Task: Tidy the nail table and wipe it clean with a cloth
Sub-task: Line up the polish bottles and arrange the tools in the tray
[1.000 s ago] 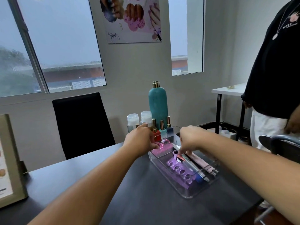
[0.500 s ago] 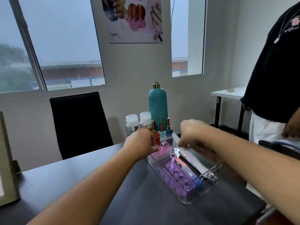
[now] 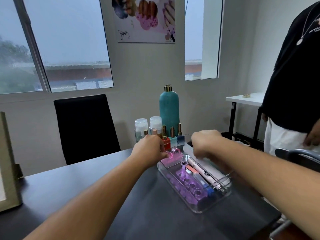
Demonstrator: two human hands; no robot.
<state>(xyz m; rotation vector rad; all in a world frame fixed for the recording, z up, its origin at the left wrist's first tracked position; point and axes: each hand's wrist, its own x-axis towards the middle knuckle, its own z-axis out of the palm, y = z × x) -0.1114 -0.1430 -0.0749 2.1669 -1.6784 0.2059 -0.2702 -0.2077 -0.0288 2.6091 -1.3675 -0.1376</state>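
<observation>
A clear acrylic tray [image 3: 199,207] stands on the dark nail table [image 3: 90,181] near its right edge. In it lie purple toe separators [image 3: 188,182], a pink toe separator [image 3: 173,157], a pink pen-shaped tool [image 3: 199,169] and a blue-tipped item [image 3: 210,191]. My left hand [image 3: 149,150] is at the tray's far left corner, fingertips curled and pinching the pink toe separator. My right hand [image 3: 205,142] hovers over the tray's far end, fingers curled round a long white nail file [image 3: 187,148] that slants down along the tray's right side, blurred.
Behind the tray stand a tall teal bottle [image 3: 168,108], two white-capped clear bottles [image 3: 141,126] and small nail polish bottles [image 3: 165,140]. A black chair [image 3: 84,125] faces the table's far side. A framed sign [image 3: 7,161] stands left. A person in black [image 3: 294,84] stands right.
My right hand rose out of the tray with the white nail file, then swung the file down toward the tray's right side. My left hand stayed at the tray's far corner.
</observation>
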